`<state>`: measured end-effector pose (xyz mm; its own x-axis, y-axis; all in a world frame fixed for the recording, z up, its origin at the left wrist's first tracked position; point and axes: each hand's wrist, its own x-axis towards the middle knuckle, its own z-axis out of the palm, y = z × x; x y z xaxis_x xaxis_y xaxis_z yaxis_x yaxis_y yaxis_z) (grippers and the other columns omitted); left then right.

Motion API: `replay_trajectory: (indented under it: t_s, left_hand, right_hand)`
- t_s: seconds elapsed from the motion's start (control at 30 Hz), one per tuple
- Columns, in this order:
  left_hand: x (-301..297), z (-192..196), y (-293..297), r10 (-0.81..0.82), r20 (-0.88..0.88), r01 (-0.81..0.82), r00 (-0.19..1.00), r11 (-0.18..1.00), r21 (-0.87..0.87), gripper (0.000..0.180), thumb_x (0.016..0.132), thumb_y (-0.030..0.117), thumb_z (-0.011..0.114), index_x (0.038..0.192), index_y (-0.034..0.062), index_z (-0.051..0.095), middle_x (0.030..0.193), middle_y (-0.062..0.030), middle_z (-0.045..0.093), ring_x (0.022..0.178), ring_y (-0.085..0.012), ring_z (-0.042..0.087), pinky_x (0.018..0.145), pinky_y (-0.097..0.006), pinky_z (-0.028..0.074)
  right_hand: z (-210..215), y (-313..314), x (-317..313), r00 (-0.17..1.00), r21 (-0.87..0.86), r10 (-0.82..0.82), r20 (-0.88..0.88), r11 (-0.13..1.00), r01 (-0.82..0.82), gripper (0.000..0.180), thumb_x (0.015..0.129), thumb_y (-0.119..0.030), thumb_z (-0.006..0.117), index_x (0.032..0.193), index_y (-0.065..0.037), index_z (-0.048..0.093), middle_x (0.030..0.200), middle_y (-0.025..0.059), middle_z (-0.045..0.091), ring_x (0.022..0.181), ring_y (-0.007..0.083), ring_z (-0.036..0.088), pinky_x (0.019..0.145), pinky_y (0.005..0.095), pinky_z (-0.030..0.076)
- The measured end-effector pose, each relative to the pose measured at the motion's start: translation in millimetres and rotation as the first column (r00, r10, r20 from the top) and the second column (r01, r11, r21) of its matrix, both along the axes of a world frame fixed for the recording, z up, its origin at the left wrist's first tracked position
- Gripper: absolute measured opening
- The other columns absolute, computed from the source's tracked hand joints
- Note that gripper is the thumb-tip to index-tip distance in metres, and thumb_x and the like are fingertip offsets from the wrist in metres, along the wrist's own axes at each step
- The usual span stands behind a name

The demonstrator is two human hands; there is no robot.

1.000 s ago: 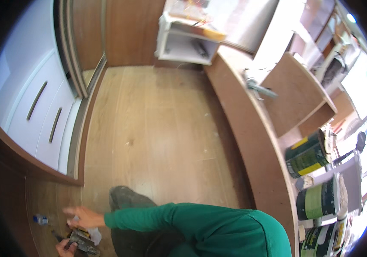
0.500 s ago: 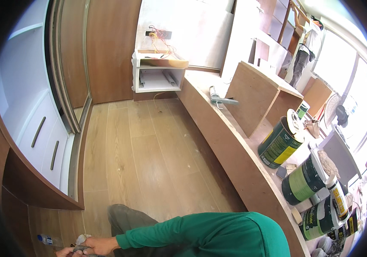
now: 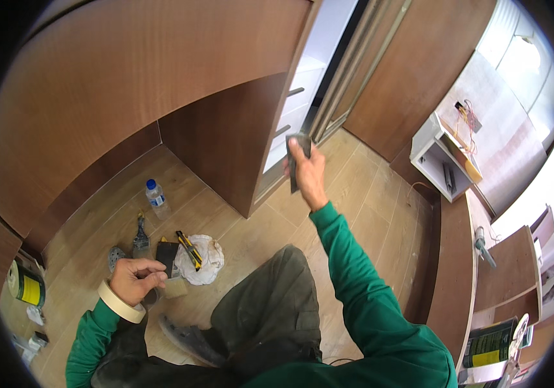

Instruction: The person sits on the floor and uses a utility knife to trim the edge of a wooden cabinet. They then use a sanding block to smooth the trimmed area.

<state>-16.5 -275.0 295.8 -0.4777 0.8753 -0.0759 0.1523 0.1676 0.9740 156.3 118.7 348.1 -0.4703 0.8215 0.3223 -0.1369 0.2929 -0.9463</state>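
Holding a dark sanding block point(image 3: 298, 161) in a closed grip, the right hand point(image 3: 308, 173) presses it against the front edge of the brown cabinet panel point(image 3: 225, 142). The left hand point(image 3: 136, 279), with a roll of masking tape point(image 3: 120, 302) around its wrist, curls shut just above the floor point(image 3: 367, 194), touching a small dark pad point(image 3: 167, 257) beside a white rag point(image 3: 204, 258), a yellow utility knife point(image 3: 188, 249) and a water bottle point(image 3: 156, 198).

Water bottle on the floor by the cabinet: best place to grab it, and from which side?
Grip the water bottle around its clear body, just under the blue cap. It stands upright and apart from the tools, so come from above or from the open floor side, away from the cabinet panel. The left hand is nearest; the right hand holds a dark block.
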Motion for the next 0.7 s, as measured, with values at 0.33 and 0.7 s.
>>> replay_trajectory:
  t_s: [0.33, 0.7]
  left_hand:
    - [3.1, -7.7, 16.6, -0.077, -0.07, 0.073, 0.995, 0.995, -0.062, 0.019, 0.09, 0.007, 0.073, 0.105, -0.0053, 0.073, 0.081, -0.011, 0.076, 0.069, -0.0126, 0.07, 0.045, -0.025, 0.049]
    - [-4.6, -13.4, 18.6, -0.137, -0.217, 0.102, 0.967, 0.981, -0.165, 0.021, 0.088, 0.007, 0.076, 0.105, -0.0048, 0.074, 0.08, -0.01, 0.075, 0.067, -0.0114, 0.068, 0.052, -0.026, 0.051]
  right_hand:
    - [61.3, 37.6, -52.7, 0.989, 0.14, -0.066, -0.133, 0.987, 0.084, 0.033, 0.095, -0.034, 0.072, 0.096, -0.002, 0.065, 0.07, 0.0001, 0.058, 0.052, 0.0088, 0.053, 0.042, 0.0254, 0.044]
    - [58.7, 51.3, -59.8, 0.972, 0.255, -0.167, -0.166, 0.945, 0.206, 0.035, 0.092, -0.035, 0.076, 0.09, 0.0, 0.068, 0.068, 0.0017, 0.06, 0.052, 0.0086, 0.053, 0.043, 0.027, 0.043]
